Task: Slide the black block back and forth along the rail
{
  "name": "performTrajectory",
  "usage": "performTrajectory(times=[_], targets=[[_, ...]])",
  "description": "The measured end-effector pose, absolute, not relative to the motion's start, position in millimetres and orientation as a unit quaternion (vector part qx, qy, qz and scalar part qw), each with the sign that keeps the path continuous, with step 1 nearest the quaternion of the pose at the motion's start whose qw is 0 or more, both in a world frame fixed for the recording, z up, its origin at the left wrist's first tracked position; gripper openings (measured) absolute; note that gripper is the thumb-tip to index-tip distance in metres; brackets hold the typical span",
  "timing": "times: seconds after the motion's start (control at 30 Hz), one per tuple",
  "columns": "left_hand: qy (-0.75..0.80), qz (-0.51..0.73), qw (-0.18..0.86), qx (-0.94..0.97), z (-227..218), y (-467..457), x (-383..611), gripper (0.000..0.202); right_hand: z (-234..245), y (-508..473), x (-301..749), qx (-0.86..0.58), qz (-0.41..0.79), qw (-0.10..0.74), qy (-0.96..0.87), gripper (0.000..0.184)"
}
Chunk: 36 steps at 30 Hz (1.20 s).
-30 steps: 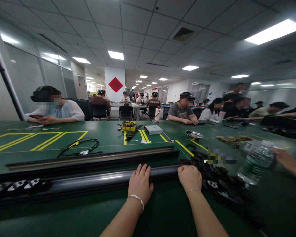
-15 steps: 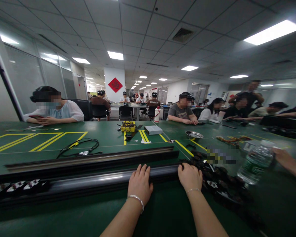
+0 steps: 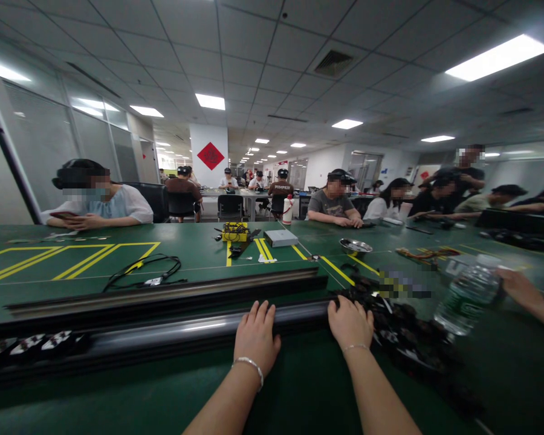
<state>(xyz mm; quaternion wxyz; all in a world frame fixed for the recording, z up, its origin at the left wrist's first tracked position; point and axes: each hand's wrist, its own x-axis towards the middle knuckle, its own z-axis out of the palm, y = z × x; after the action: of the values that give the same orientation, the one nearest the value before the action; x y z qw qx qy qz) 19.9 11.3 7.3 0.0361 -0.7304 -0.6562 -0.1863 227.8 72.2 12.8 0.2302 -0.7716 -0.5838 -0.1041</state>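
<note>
A long dark, glossy metal profile (image 3: 176,329) runs across the green table in front of me. My left hand (image 3: 256,332) rests on it palm down, fingers stretched over its top and the thumb out to the side. Near the profile's right end lies my right hand (image 3: 351,321), its fingers slightly bent and spread over the edge; its thumb is hidden. Just right of that hand is a heap of small black parts (image 3: 403,338). Several black-and-white pieces (image 3: 36,343) sit at the profile's left end. Behind it lies a second long black rail (image 3: 172,293).
At the right, another person's hand (image 3: 519,287) is at a water bottle (image 3: 466,296). Farther back are a black cable (image 3: 147,269), a yellow box (image 3: 236,231) with wires, a grey box (image 3: 280,238) and a metal bowl (image 3: 356,246). Several people sit around the table.
The view has shifted very slightly. My hands stay on the profile, the right one a touch farther right. The bottle and the other person's hand have barely moved.
</note>
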Motion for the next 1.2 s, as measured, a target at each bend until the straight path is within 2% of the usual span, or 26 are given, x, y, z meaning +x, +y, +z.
performTrajectory(times=[0.2,0.37,0.5,0.63,0.8,1.07,1.2], targets=[[-0.649,-0.189,0.037,-0.736,7,11,19,0.058,19,69,213,-0.702,-0.139,0.291,-0.634,0.044],[-0.642,-0.198,0.044,-0.739,5,11,18,0.060,24,47,163,-0.572,-0.110,0.266,-0.768,0.046],[-0.644,-0.176,0.032,-0.744,7,10,14,0.053,20,31,125,-0.503,-0.061,0.246,-0.826,0.044],[-0.647,-0.177,0.030,-0.741,8,7,6,0.049,12,31,116,-0.505,-0.032,0.216,-0.835,0.043],[-0.669,-0.218,0.039,-0.709,7,0,-17,0.051,9,33,117,-0.521,-0.049,0.218,-0.824,0.043],[-0.719,-0.221,0.092,-0.653,10,-29,-98,0.051,15,16,50,-0.662,-0.069,0.231,-0.709,0.044],[-0.749,-0.204,0.098,-0.623,13,-44,-131,0.049,10,-6,3,-0.473,-0.044,0.232,-0.849,0.040]])
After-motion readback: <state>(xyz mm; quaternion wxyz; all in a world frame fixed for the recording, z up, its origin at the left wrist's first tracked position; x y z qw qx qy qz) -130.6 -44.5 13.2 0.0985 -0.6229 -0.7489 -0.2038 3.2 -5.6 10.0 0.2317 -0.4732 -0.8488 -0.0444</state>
